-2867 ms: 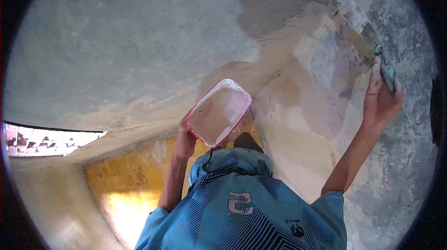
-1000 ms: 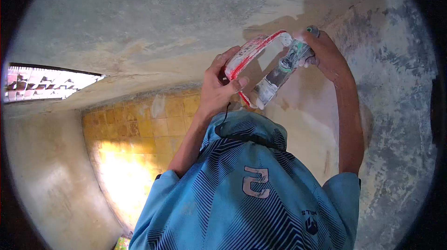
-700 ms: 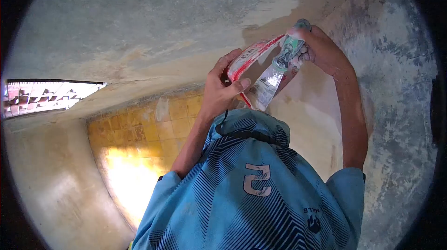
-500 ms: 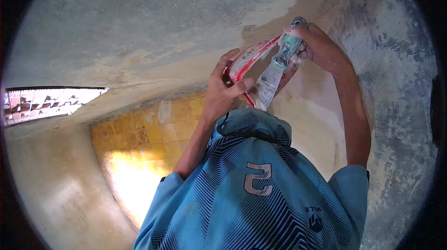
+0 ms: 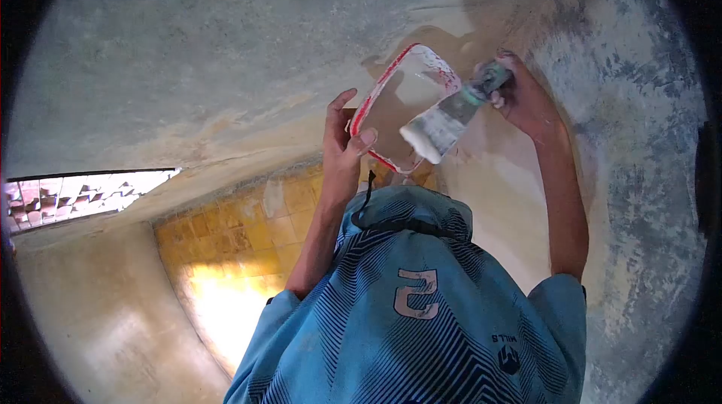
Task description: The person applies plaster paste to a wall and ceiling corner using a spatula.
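Observation:
My left hand (image 5: 347, 141) is closed on the side of a plastic tub (image 5: 374, 95) with a red rim, thumb over the edge and fingers behind. The tub's mouth faces me, and white smears coat its far inner wall. In my right hand (image 5: 526, 99) is a putty knife (image 5: 456, 113), gripped by its green, stained handle. Its broad metal blade points down and left across the tub's opening. A lump of white putty (image 5: 421, 143) sits along the blade's edge.
A grey, patchily coated wall (image 5: 241, 50) rises before me, with rougher blotches (image 5: 647, 141) at right. Yellow tiles (image 5: 256, 216) lie at lower left, partly in bright light. A barred opening (image 5: 90, 193) is at far left. My blue shirt (image 5: 421, 276) fills the bottom.
The tub has turned so its mouth faces me more openly. The putty knife has swung from steep to slanting, with its blade now showing white putty and raised from the tub's lower end.

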`<action>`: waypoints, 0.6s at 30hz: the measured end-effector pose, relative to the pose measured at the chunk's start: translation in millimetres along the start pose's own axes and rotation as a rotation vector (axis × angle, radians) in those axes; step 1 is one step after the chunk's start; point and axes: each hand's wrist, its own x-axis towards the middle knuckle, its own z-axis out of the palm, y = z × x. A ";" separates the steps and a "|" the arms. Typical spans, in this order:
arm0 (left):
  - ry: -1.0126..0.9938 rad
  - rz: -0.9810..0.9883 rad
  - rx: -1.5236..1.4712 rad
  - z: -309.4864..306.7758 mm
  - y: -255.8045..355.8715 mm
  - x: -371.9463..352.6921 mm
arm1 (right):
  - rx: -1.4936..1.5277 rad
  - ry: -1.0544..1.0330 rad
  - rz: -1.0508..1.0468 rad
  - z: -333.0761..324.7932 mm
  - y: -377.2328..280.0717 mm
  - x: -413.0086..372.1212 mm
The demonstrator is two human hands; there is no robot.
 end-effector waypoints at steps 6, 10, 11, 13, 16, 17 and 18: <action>0.000 0.032 -0.151 -9.3 -0.7 9.3 | 0.338 0.145 -0.251 -16.5 -2.8 -38.9; 0.000 -0.029 -0.170 -23.1 -16.0 14.4 | 0.569 0.119 -0.518 -18.7 8.5 -71.7; -0.009 -0.062 -0.171 -27.6 -17.8 13.9 | 0.616 0.095 -0.571 -21.5 11.1 -75.2; 0.039 -0.110 -0.155 -20.1 -6.1 8.5 | 0.629 0.169 -0.735 -21.1 15.2 -83.2; 0.032 -0.133 -0.177 -28.8 -9.2 7.5 | 0.624 0.365 -0.985 -2.7 14.7 -80.4; 0.032 -0.140 -0.158 -34.8 -16.1 9.3 | 0.618 0.446 -1.066 3.4 13.4 -77.4; 0.036 -0.150 -0.138 -39.7 -20.0 8.8 | 0.591 0.489 -1.124 7.6 13.0 -72.2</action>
